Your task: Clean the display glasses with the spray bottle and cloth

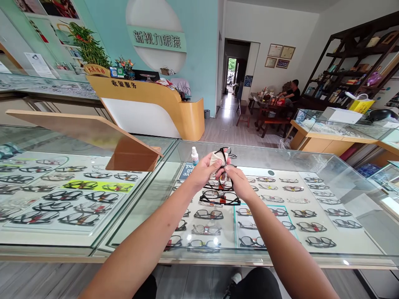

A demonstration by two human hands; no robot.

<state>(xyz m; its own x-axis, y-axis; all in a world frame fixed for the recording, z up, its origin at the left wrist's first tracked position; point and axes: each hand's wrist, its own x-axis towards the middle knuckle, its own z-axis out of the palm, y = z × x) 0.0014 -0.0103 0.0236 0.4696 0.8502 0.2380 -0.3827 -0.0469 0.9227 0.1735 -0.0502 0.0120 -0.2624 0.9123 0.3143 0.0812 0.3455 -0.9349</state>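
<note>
Both hands busy, lol. Left hand (206, 169) had grip pinched on pale cloth (216, 158), bunched at upper rim of black-framed glasses (225, 158). Right hand (239, 181) had fingers clamped on same glasses, lower down. Pair was up in air, tilted sideways, over glass worktop (280, 260). White bottle (194, 156) stood near left hand. Wooden stand (134, 160) sat way off left.

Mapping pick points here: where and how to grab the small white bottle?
Probably best around its body, below the narrower cap, fingers coming in level from the person's left. The white bottle stands upright and its left flank looks free, while the left hand with the cloth crowds its right.
</note>
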